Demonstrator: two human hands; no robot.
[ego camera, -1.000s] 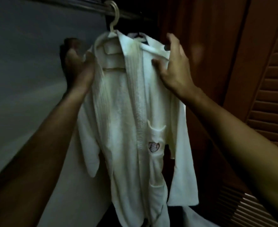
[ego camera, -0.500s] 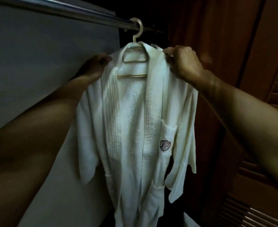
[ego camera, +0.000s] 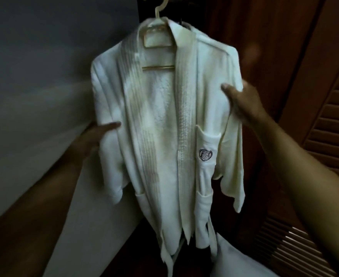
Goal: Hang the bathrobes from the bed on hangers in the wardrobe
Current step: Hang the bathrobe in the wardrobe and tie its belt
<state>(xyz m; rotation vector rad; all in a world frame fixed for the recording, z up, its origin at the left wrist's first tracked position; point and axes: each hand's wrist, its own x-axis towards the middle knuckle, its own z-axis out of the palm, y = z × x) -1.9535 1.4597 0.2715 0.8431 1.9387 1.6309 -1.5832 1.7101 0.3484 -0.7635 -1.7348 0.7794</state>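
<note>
A white bathrobe [ego camera: 160,120] with a dark logo on its chest pocket hangs front-open on a white plastic hanger [ego camera: 158,19]. The hanger's hook runs out of the top of the frame, so the rail is hidden. My left hand [ego camera: 96,136] holds the robe's left sleeve at its outer edge, thumb on the front of the cloth. My right hand [ego camera: 242,102] grips the right sleeve just below the shoulder, thumb in front and fingers behind.
A grey wall panel [ego camera: 34,76] lies to the left. Dark wooden wardrobe panelling [ego camera: 274,37] stands behind the robe, with a louvred door [ego camera: 328,116] on the right. Another white cloth [ego camera: 236,256] shows at the bottom right, under the robe's hem.
Both hands have come down from the robe's collar and shoulders to its sleeves. The view has dropped, so the rail is out of frame.
</note>
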